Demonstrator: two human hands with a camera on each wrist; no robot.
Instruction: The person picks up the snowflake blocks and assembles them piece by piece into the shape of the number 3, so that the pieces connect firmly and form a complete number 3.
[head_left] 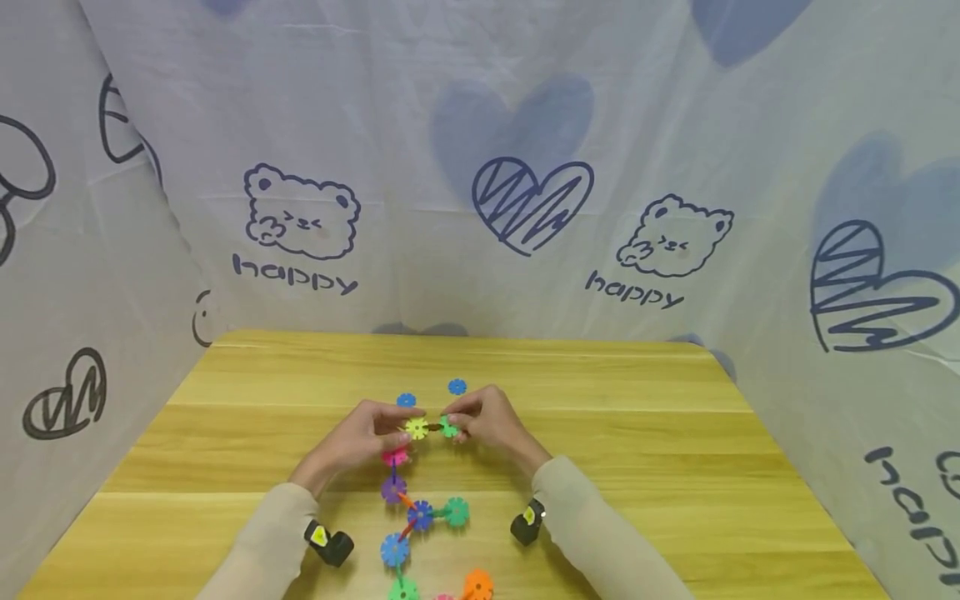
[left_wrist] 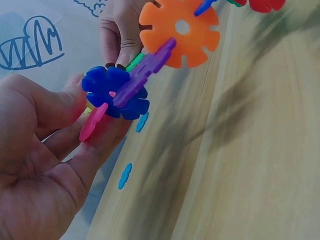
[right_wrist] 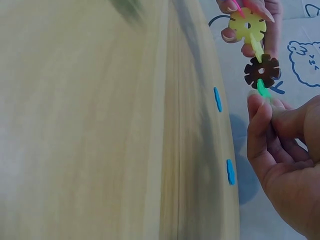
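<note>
A chain of slotted flower-shaped plastic discs runs between my hands and toward me. My left hand (head_left: 360, 440) pinches it near the yellow disc (head_left: 417, 428). In the left wrist view, a dark blue disc (left_wrist: 107, 85) and a pink disc (left_wrist: 93, 122) are close to those fingers. With thumb and fingertips my right hand (head_left: 491, 419) pinches a green disc (head_left: 448, 427), mostly hidden by the fingers in the right wrist view. That green disc meets a brown disc (right_wrist: 267, 70), which joins the yellow part.
Two loose blue discs (head_left: 406, 400) (head_left: 457, 387) lie beyond my hands on the wooden table (head_left: 637, 417). Nearer me trail a purple disc (head_left: 393, 489), a dark green disc (head_left: 456, 512) and an orange disc (head_left: 477, 585). A printed cloth (head_left: 405, 250) hangs behind the table.
</note>
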